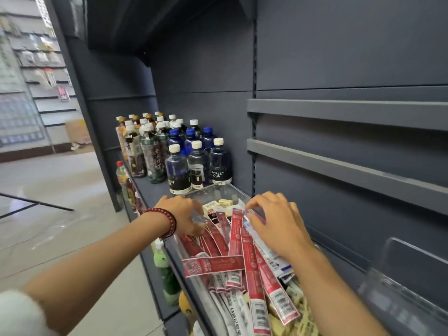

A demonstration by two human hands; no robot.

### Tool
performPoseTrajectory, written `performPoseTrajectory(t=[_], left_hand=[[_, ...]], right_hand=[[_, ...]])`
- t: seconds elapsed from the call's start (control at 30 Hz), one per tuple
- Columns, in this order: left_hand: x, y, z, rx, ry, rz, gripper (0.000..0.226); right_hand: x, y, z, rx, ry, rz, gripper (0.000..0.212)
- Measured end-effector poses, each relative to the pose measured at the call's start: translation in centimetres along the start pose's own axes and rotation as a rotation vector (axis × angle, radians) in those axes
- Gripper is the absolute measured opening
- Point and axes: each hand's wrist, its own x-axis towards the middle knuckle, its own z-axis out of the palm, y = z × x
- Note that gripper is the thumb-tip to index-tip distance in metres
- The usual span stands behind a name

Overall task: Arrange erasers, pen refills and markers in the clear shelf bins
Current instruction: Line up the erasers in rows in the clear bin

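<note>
Plainly both hands are in the sorting: they reach into the clear bin (225, 192) on the grey shelf (155, 187), where the red refill packs (251, 267) (long, thin, barcoded, so pen refills by my reading) lie criss-crossed, one flat across the others. The left hand (183, 213), with a red bead bracelet (167, 221) at its wrist, dips at the bin's near-left edge with fingers bent down among the red packs. Its fingertips are hidden, so I cannot tell whether it pinches one. The right hand (276, 226) lies palm-down with fingers spread and lightly bent, resting on a blue-and-white pack (271, 258) beside the red ones; it seems to steady or sweep the pile, not lift anything.

Small cream erasers (218, 204) sit at the far end of the bin, between the two hands. That suggests the hands are keeping the long packs apart from them. Pale yellow packets (298, 318) crowd the near end.

Just beyond the bin stand drink bottles (194, 163) in rows, with more bottles (167, 270) on the shelf below. A second clear bin (407, 294) is to the right, and two grey shelves (339, 115) project from the dark back panel above. A pale tiled floor (60, 185) and blurred wall displays lie to the left.
</note>
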Motion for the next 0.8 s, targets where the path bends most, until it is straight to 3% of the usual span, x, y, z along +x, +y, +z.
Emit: performPoseTrajectory(t=[0.07,0.13,0.23,0.43,0.8], left_hand=[[0.7,-0.1,0.3,-0.145,-0.023,0.001,0.047],[1.4,-0.2,0.6,-0.242,0.066,-0.012,0.047],[2.3,-0.1,0.7,-0.273,0.238,0.018,0.044],[4.1,2.6,1.0,-0.314,0.359,0.123,0.042],[6.8,2.5,3.0,-0.396,0.208,0.047,0.039]], right_hand=[[0.0,0.0,0.2,-0.015,-0.023,-0.007,0.016],[-0.1,-0.2,0.3,-0.025,-0.053,-0.024,0.019],[-0.2,-0.4,0.4,-0.012,-0.063,-0.028,0.021],[-0.5,0.1,0.8,-0.035,-0.042,-0.019,0.018],[0.5,0.1,0.8,-0.069,-0.045,-0.053,0.02]])
